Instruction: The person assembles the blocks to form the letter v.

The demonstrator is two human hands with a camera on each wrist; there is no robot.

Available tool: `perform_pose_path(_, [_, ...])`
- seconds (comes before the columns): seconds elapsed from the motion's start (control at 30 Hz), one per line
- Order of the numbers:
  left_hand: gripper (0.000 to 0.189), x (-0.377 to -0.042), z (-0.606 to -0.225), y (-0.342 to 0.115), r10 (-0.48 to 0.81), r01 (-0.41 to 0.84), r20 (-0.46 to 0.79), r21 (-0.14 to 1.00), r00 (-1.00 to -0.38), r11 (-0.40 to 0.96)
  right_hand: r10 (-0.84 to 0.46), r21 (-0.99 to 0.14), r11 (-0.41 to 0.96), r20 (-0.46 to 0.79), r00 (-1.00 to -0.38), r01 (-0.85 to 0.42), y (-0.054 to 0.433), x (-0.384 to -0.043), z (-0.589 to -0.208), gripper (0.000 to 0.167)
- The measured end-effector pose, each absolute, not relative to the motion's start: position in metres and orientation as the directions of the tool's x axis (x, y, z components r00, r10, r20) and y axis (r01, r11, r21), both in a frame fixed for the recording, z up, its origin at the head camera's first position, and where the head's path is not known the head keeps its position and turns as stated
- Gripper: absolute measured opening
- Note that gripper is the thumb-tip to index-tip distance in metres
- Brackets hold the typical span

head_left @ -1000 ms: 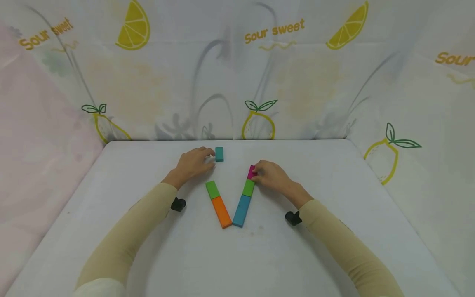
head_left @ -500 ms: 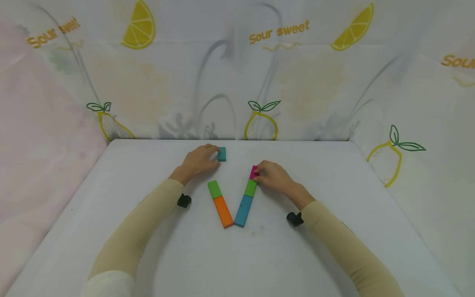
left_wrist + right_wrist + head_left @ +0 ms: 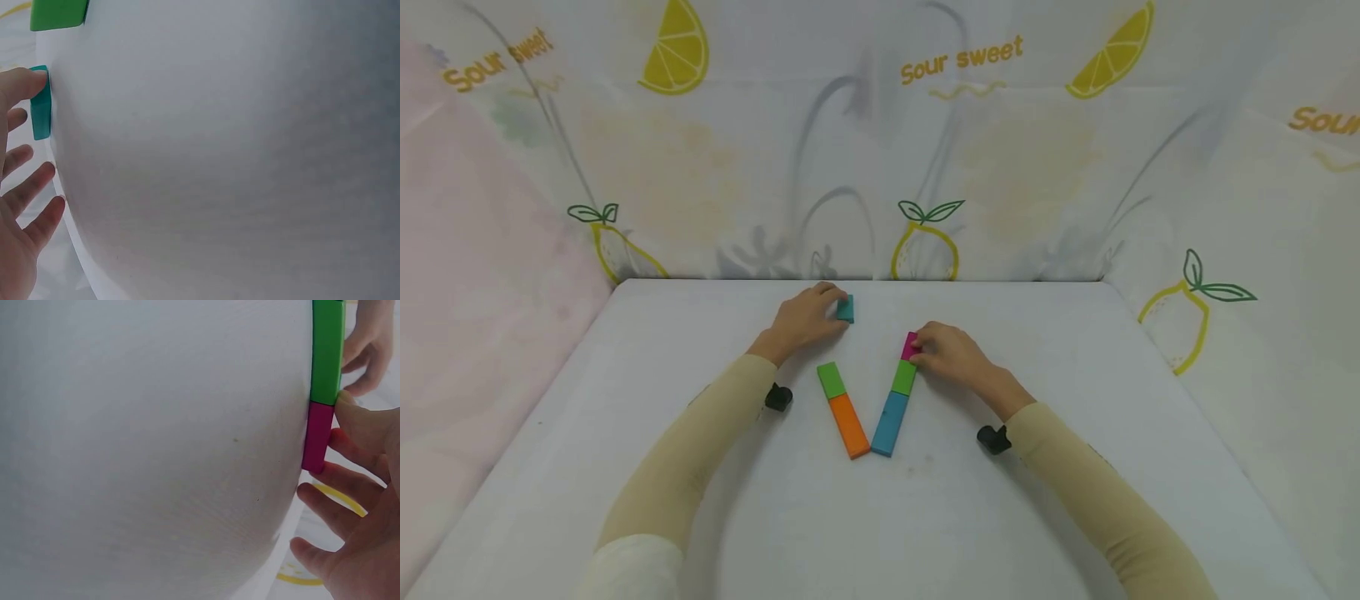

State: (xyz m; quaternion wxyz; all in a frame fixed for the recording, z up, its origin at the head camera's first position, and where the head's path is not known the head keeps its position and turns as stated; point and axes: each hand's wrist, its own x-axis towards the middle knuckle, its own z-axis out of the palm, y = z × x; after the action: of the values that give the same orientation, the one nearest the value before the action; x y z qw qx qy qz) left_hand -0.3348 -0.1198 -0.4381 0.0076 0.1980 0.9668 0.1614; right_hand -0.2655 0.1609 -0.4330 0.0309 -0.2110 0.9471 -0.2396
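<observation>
Near the table's back edge, my left hand [image 3: 805, 321] pinches a teal block [image 3: 846, 310] between thumb and fingers. The left wrist view has my thumb against that block's end, other fingers spread. At the top of the right-hand row, my right hand [image 3: 955, 357] holds a small magenta block [image 3: 910, 344] with thumb and fingertips. It abuts a green block [image 3: 904, 377], which meets a longer blue block [image 3: 890, 423]. The left-hand row has a green block [image 3: 831, 380] above an orange block [image 3: 849, 427]. Both rows meet at the bottom in a V.
The white table [image 3: 880, 533] ends at a back edge against a lemon-printed cloth [image 3: 1022, 167]. A black wrist camera [image 3: 778, 397] sits under the left forearm, and another black camera [image 3: 993, 439] under the right one.
My left hand has moved a little to the right, and its fingers have closed on the teal block. The right hand stays at the magenta block. The view has shifted slightly.
</observation>
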Motion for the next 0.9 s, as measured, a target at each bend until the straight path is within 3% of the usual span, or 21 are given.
perform_pose_path(0.9, [0.044, -0.3409, -0.4336, -0.1211, 0.416, 0.396, 0.006, 0.32, -0.909, 0.861, -0.409, -0.471, 0.796, 0.042, -0.911, -0.38, 0.1602, -0.2646, -0.4315, 0.025])
